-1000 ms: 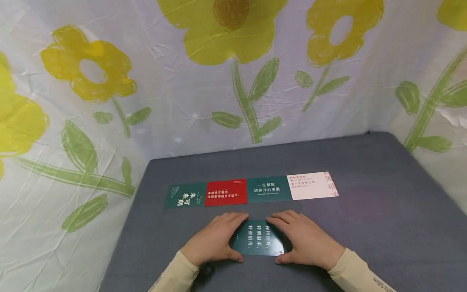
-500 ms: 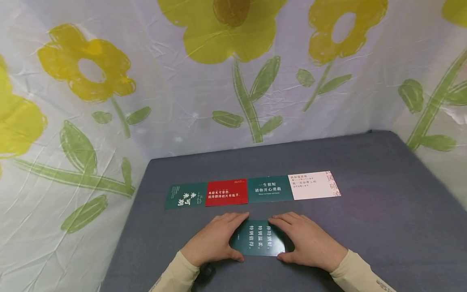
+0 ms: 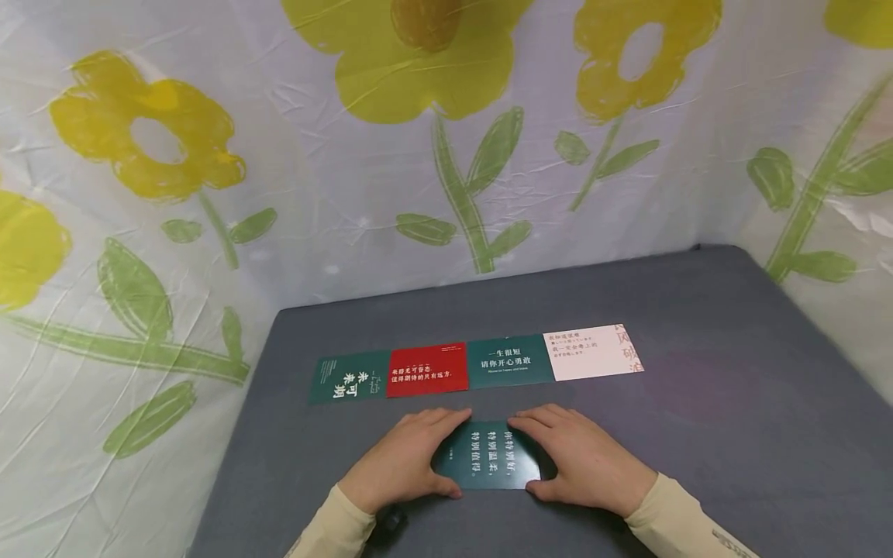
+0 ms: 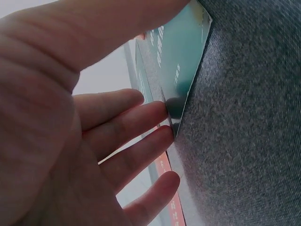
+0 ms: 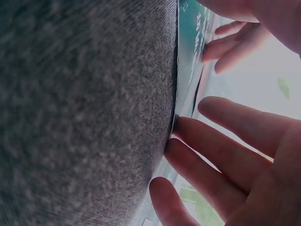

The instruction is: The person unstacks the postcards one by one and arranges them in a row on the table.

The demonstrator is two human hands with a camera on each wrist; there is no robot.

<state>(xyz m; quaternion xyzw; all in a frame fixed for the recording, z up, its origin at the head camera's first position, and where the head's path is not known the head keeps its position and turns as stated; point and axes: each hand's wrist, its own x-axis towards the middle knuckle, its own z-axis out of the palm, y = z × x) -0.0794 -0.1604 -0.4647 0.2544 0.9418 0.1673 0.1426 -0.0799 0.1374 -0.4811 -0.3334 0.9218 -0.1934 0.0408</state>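
In the head view, a dark green postcard [image 3: 486, 457] with white vertical lettering lies on the grey table, between both hands. My left hand [image 3: 401, 457] holds its left end, thumb at the near edge and fingertips at the far corner. At the right end, my right hand [image 3: 582, 459] spans the card the same way. The left wrist view shows fingertips touching a corner of the postcard [image 4: 181, 61]; the thumb covers part of it. In the right wrist view, fingertips meet the edge of the postcard [image 5: 188, 52].
Beyond the hands, a row of postcards lies edge to edge: a green one [image 3: 349, 377], a red one [image 3: 428, 369], another green one [image 3: 509, 360] and a pale pink one [image 3: 593, 353]. A flowered cloth [image 3: 335, 155] hangs behind the grey table [image 3: 732, 434].
The head view has shifted slightly, so the scene sits a little further left. Both hands and the postcard between them keep their places.
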